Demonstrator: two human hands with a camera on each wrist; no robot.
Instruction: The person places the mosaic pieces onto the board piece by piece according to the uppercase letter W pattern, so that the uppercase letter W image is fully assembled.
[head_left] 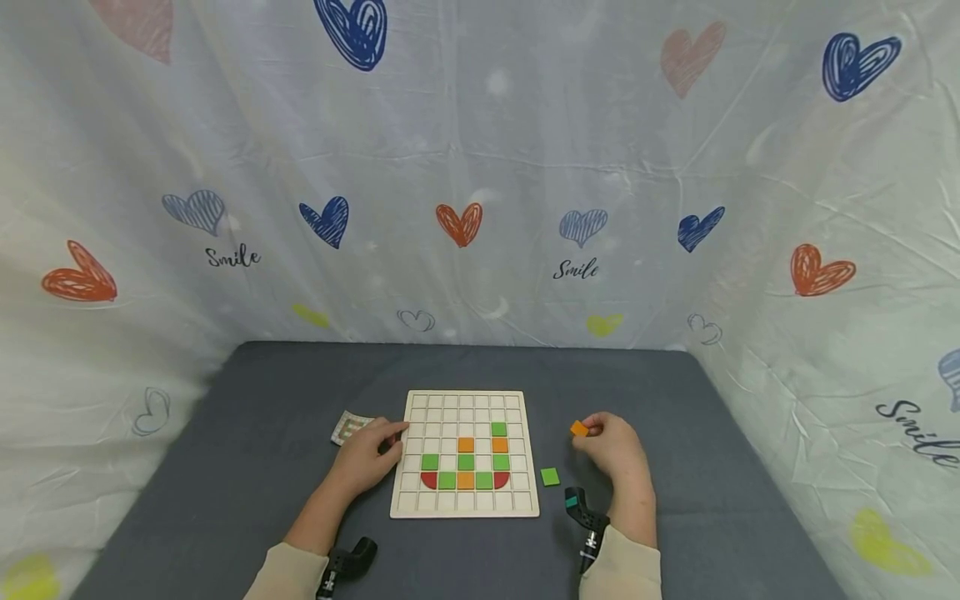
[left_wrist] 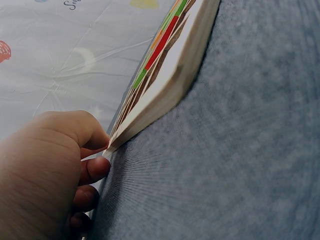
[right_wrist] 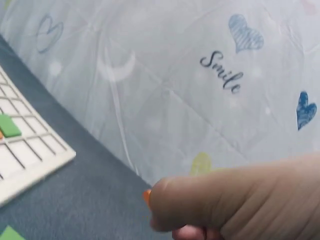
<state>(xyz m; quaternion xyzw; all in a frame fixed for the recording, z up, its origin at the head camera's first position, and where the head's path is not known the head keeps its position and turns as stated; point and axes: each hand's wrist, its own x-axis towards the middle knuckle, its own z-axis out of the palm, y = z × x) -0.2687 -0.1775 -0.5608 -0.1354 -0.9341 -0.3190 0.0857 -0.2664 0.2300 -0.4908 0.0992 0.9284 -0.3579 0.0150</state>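
Note:
A square wooden grid board (head_left: pixel 443 504) lies mid-table, with green, orange and red tiles in some of its cells. My left hand (head_left: pixel 367 454) holds the board's left edge, fingertips right at the rim; in the left wrist view, curled fingers (left_wrist: pixel 95 171) meet its pale edge. To the right of the board, my right hand (head_left: pixel 617 446) pinches an orange tile (head_left: pixel 579 428) between thumb and fingertips. Only a sliver of this orange tile (right_wrist: pixel 147 197) shows past the thumb in the right wrist view.
One loose green tile (head_left: pixel 551 477) rests on the grey cloth between the board and my right hand. A small patterned card (head_left: pixel 349 425) lies left of the board, partly covered by my left hand. A heart-printed curtain (head_left: pixel 517 300) hangs behind the table.

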